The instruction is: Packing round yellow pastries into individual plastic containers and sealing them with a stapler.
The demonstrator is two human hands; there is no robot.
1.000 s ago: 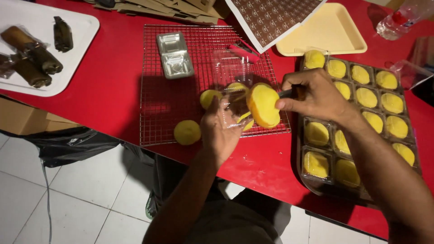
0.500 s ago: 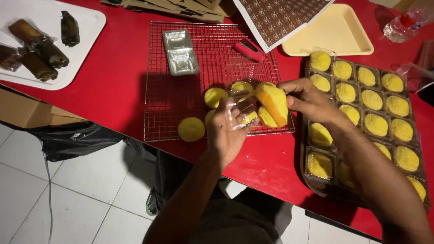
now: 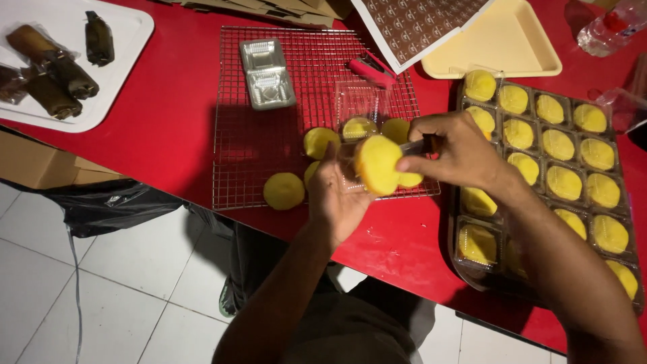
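above the red tabletop point(image 3: 168, 135), the left hand point(image 3: 340, 199) cups a clear box point(image 3: 350, 165); the right hand point(image 3: 458, 152) pinches a yellow cake point(image 3: 377, 164) against it. beyond lie a wire rack point(image 3: 269, 141) and cake tray point(image 3: 630, 202).

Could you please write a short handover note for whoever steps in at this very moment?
Left hand: cradles an open clear plastic box over the wire rack.
Right hand: pinches a round yellow cake at the box's mouth, with a dark tool between its fingers.
Done: several cakes lie loose on the rack; one cake sits at its near edge.
Left: the baking tray on the right is mostly full of cakes; empty clear boxes wait at the rack's far end.
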